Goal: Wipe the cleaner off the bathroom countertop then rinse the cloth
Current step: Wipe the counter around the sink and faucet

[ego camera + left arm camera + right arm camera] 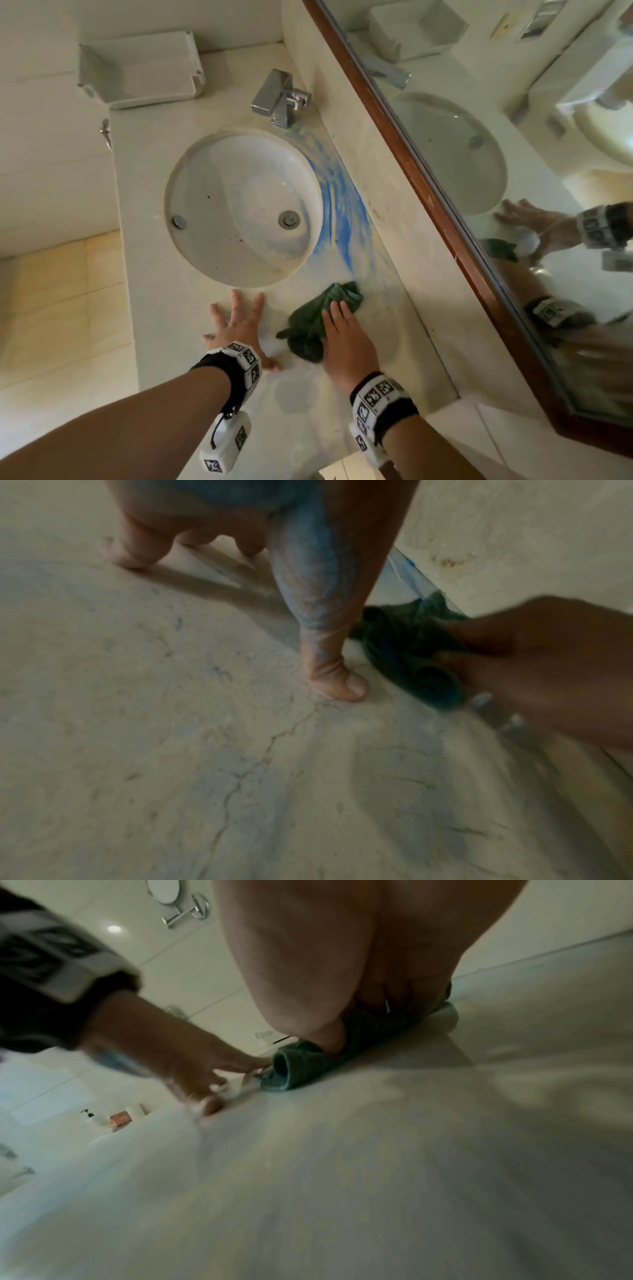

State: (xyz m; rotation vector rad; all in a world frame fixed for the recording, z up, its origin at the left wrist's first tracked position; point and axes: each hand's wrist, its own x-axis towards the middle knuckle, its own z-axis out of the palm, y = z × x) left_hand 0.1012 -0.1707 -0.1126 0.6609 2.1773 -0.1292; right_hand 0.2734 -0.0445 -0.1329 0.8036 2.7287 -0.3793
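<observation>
A crumpled dark green cloth (308,329) lies on the beige marble countertop (164,325), just in front of the sink (222,178). My right hand (342,329) lies flat on top of the cloth and presses it down with straight fingers; the right wrist view shows the thumb on the cloth (308,1066). My left hand (250,329) rests flat on the bare counter to the left of the cloth, fingers spread. Its thumb (329,642) is smeared with blue. Blue cleaner streaks (342,205) curve along the sink's right rim, from the faucet (279,97) down to the cloth.
A wood-framed mirror (513,171) runs along the counter's right side. A white open box (140,68) stands at the far end behind the sink. The counter's edge (126,274) drops to the floor on the left.
</observation>
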